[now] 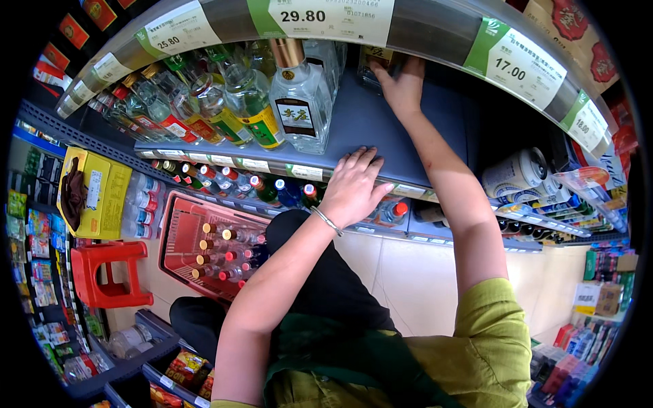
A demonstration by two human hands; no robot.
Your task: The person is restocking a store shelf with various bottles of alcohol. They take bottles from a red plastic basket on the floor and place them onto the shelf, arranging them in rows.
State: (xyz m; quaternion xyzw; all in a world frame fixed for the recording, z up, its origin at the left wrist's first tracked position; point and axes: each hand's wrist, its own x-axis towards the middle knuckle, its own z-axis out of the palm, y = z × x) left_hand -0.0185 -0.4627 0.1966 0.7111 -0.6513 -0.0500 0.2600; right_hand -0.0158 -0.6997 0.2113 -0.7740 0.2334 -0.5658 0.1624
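My right hand [403, 90] reaches deep onto the grey shelf, gripping a glass bottle with a dark gold label [370, 77], partly hidden under the shelf rail above. My left hand [350, 187] lies on the front edge of the grey shelf [377, 126], fingers extended and somewhat apart, holding nothing. A tall clear square bottle with a copper-coloured cap [299, 105] stands left of my hands, at the end of rows of clear and green-labelled bottles [255, 115]. Price labels line the curved rail above.
A red basket [177, 245] of several capped bottles sits below left on the tiled floor, near a red stool [112, 272] and a yellow carton [102, 187]. Lower shelves hold more bottles. Large white cans [507, 183] are at the right. Stocked shelves [34, 265] flank both sides.
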